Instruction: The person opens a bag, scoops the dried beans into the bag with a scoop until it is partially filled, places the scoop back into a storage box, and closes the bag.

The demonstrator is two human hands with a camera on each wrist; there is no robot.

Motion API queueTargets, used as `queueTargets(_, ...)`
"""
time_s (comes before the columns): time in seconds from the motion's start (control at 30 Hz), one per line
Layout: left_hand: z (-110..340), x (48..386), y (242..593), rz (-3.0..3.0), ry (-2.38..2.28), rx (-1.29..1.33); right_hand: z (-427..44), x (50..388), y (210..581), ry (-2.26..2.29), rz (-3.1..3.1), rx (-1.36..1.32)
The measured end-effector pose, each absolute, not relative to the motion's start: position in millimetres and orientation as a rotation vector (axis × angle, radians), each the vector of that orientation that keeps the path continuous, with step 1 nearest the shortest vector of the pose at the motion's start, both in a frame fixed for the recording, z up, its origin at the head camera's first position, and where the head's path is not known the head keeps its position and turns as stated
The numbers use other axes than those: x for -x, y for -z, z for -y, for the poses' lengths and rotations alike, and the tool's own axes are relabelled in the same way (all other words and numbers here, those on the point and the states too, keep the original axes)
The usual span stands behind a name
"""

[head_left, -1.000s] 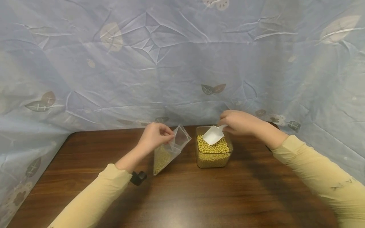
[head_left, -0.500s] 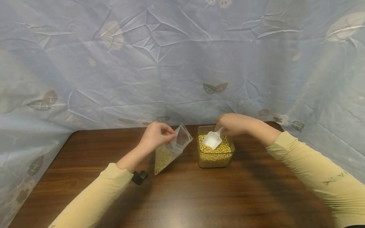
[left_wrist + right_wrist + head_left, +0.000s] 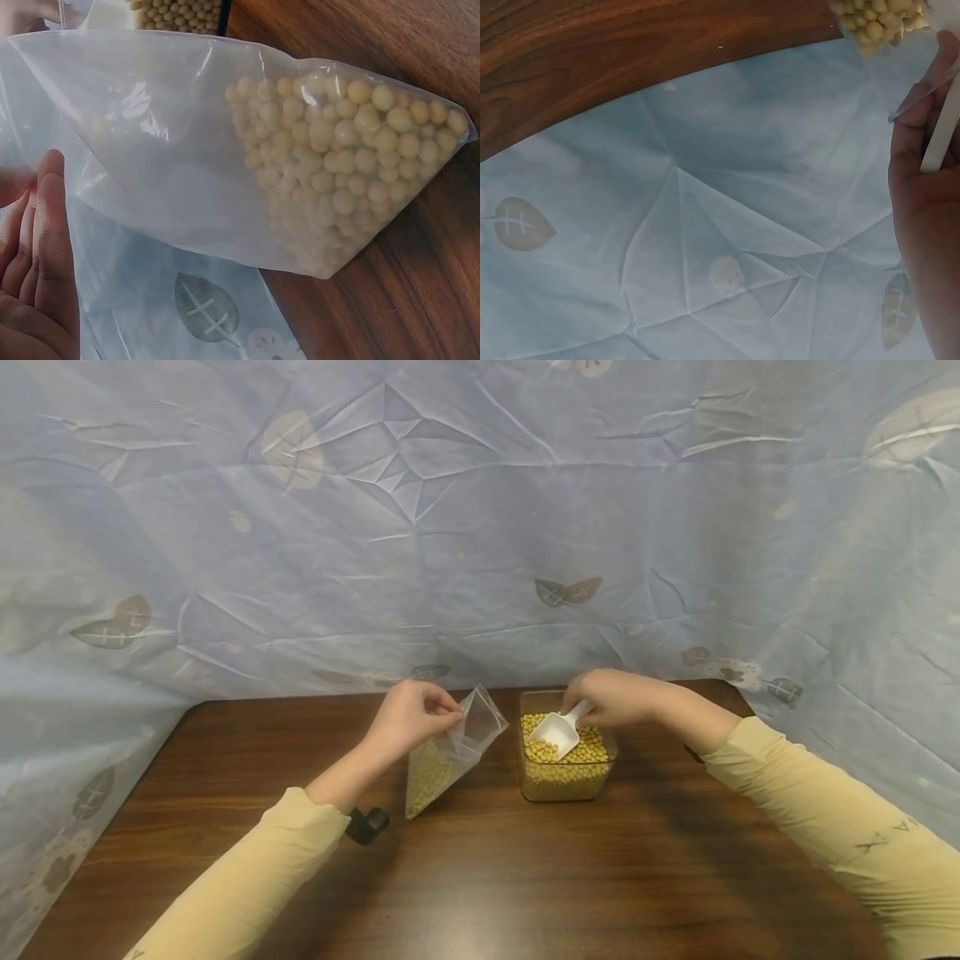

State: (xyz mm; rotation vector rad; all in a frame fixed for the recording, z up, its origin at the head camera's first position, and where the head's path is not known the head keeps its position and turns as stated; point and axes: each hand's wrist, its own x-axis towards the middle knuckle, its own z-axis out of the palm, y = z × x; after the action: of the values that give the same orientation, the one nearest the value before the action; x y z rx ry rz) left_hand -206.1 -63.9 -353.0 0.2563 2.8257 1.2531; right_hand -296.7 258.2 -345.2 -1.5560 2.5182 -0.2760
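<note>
My left hand (image 3: 408, 717) pinches the rim of a clear plastic bag (image 3: 468, 739) between thumb and fingers, and the bag's mouth gapes toward the right. Yellow soybeans (image 3: 349, 150) fill the bag's lower corner. In my right hand (image 3: 611, 695) is the handle of a white scoop (image 3: 557, 732), its bowl tilted down into the beans of a clear square container (image 3: 564, 792). Some beans lie in the scoop's front. The right wrist view shows the scoop handle (image 3: 943, 135) across the curled fingers; the scoop's bowl is mostly out of that view.
Both things are on a dark brown wooden table (image 3: 480, 877), near its far edge. A light blue patterned cloth (image 3: 450, 527) hangs behind and at the sides. A small black device (image 3: 366, 825) sits at my left wrist.
The right hand has lowered a little and the scoop has gone from above the beans down into them, picking up some at its front. The left hand and bag have stayed nearly still.
</note>
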Motion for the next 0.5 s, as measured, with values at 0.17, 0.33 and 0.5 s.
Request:
queueTargets(0.17,63.9,206.9,354.7,-2.825,-1.257,-0.259,-259.0,292.5,346.0,0.246,-2.504,1.559)
queueTargets(0.33,63.5,207.8,356.2,-2.820,-1.261,-0.250,-258.3,289.4,343.5,0.196,-2.483,1.574)
queueTargets(0.5,63.5,207.8,356.0,-2.814,-1.264,-0.257,-254.0,289.5,342.6,0.199,-2.452,1.525)
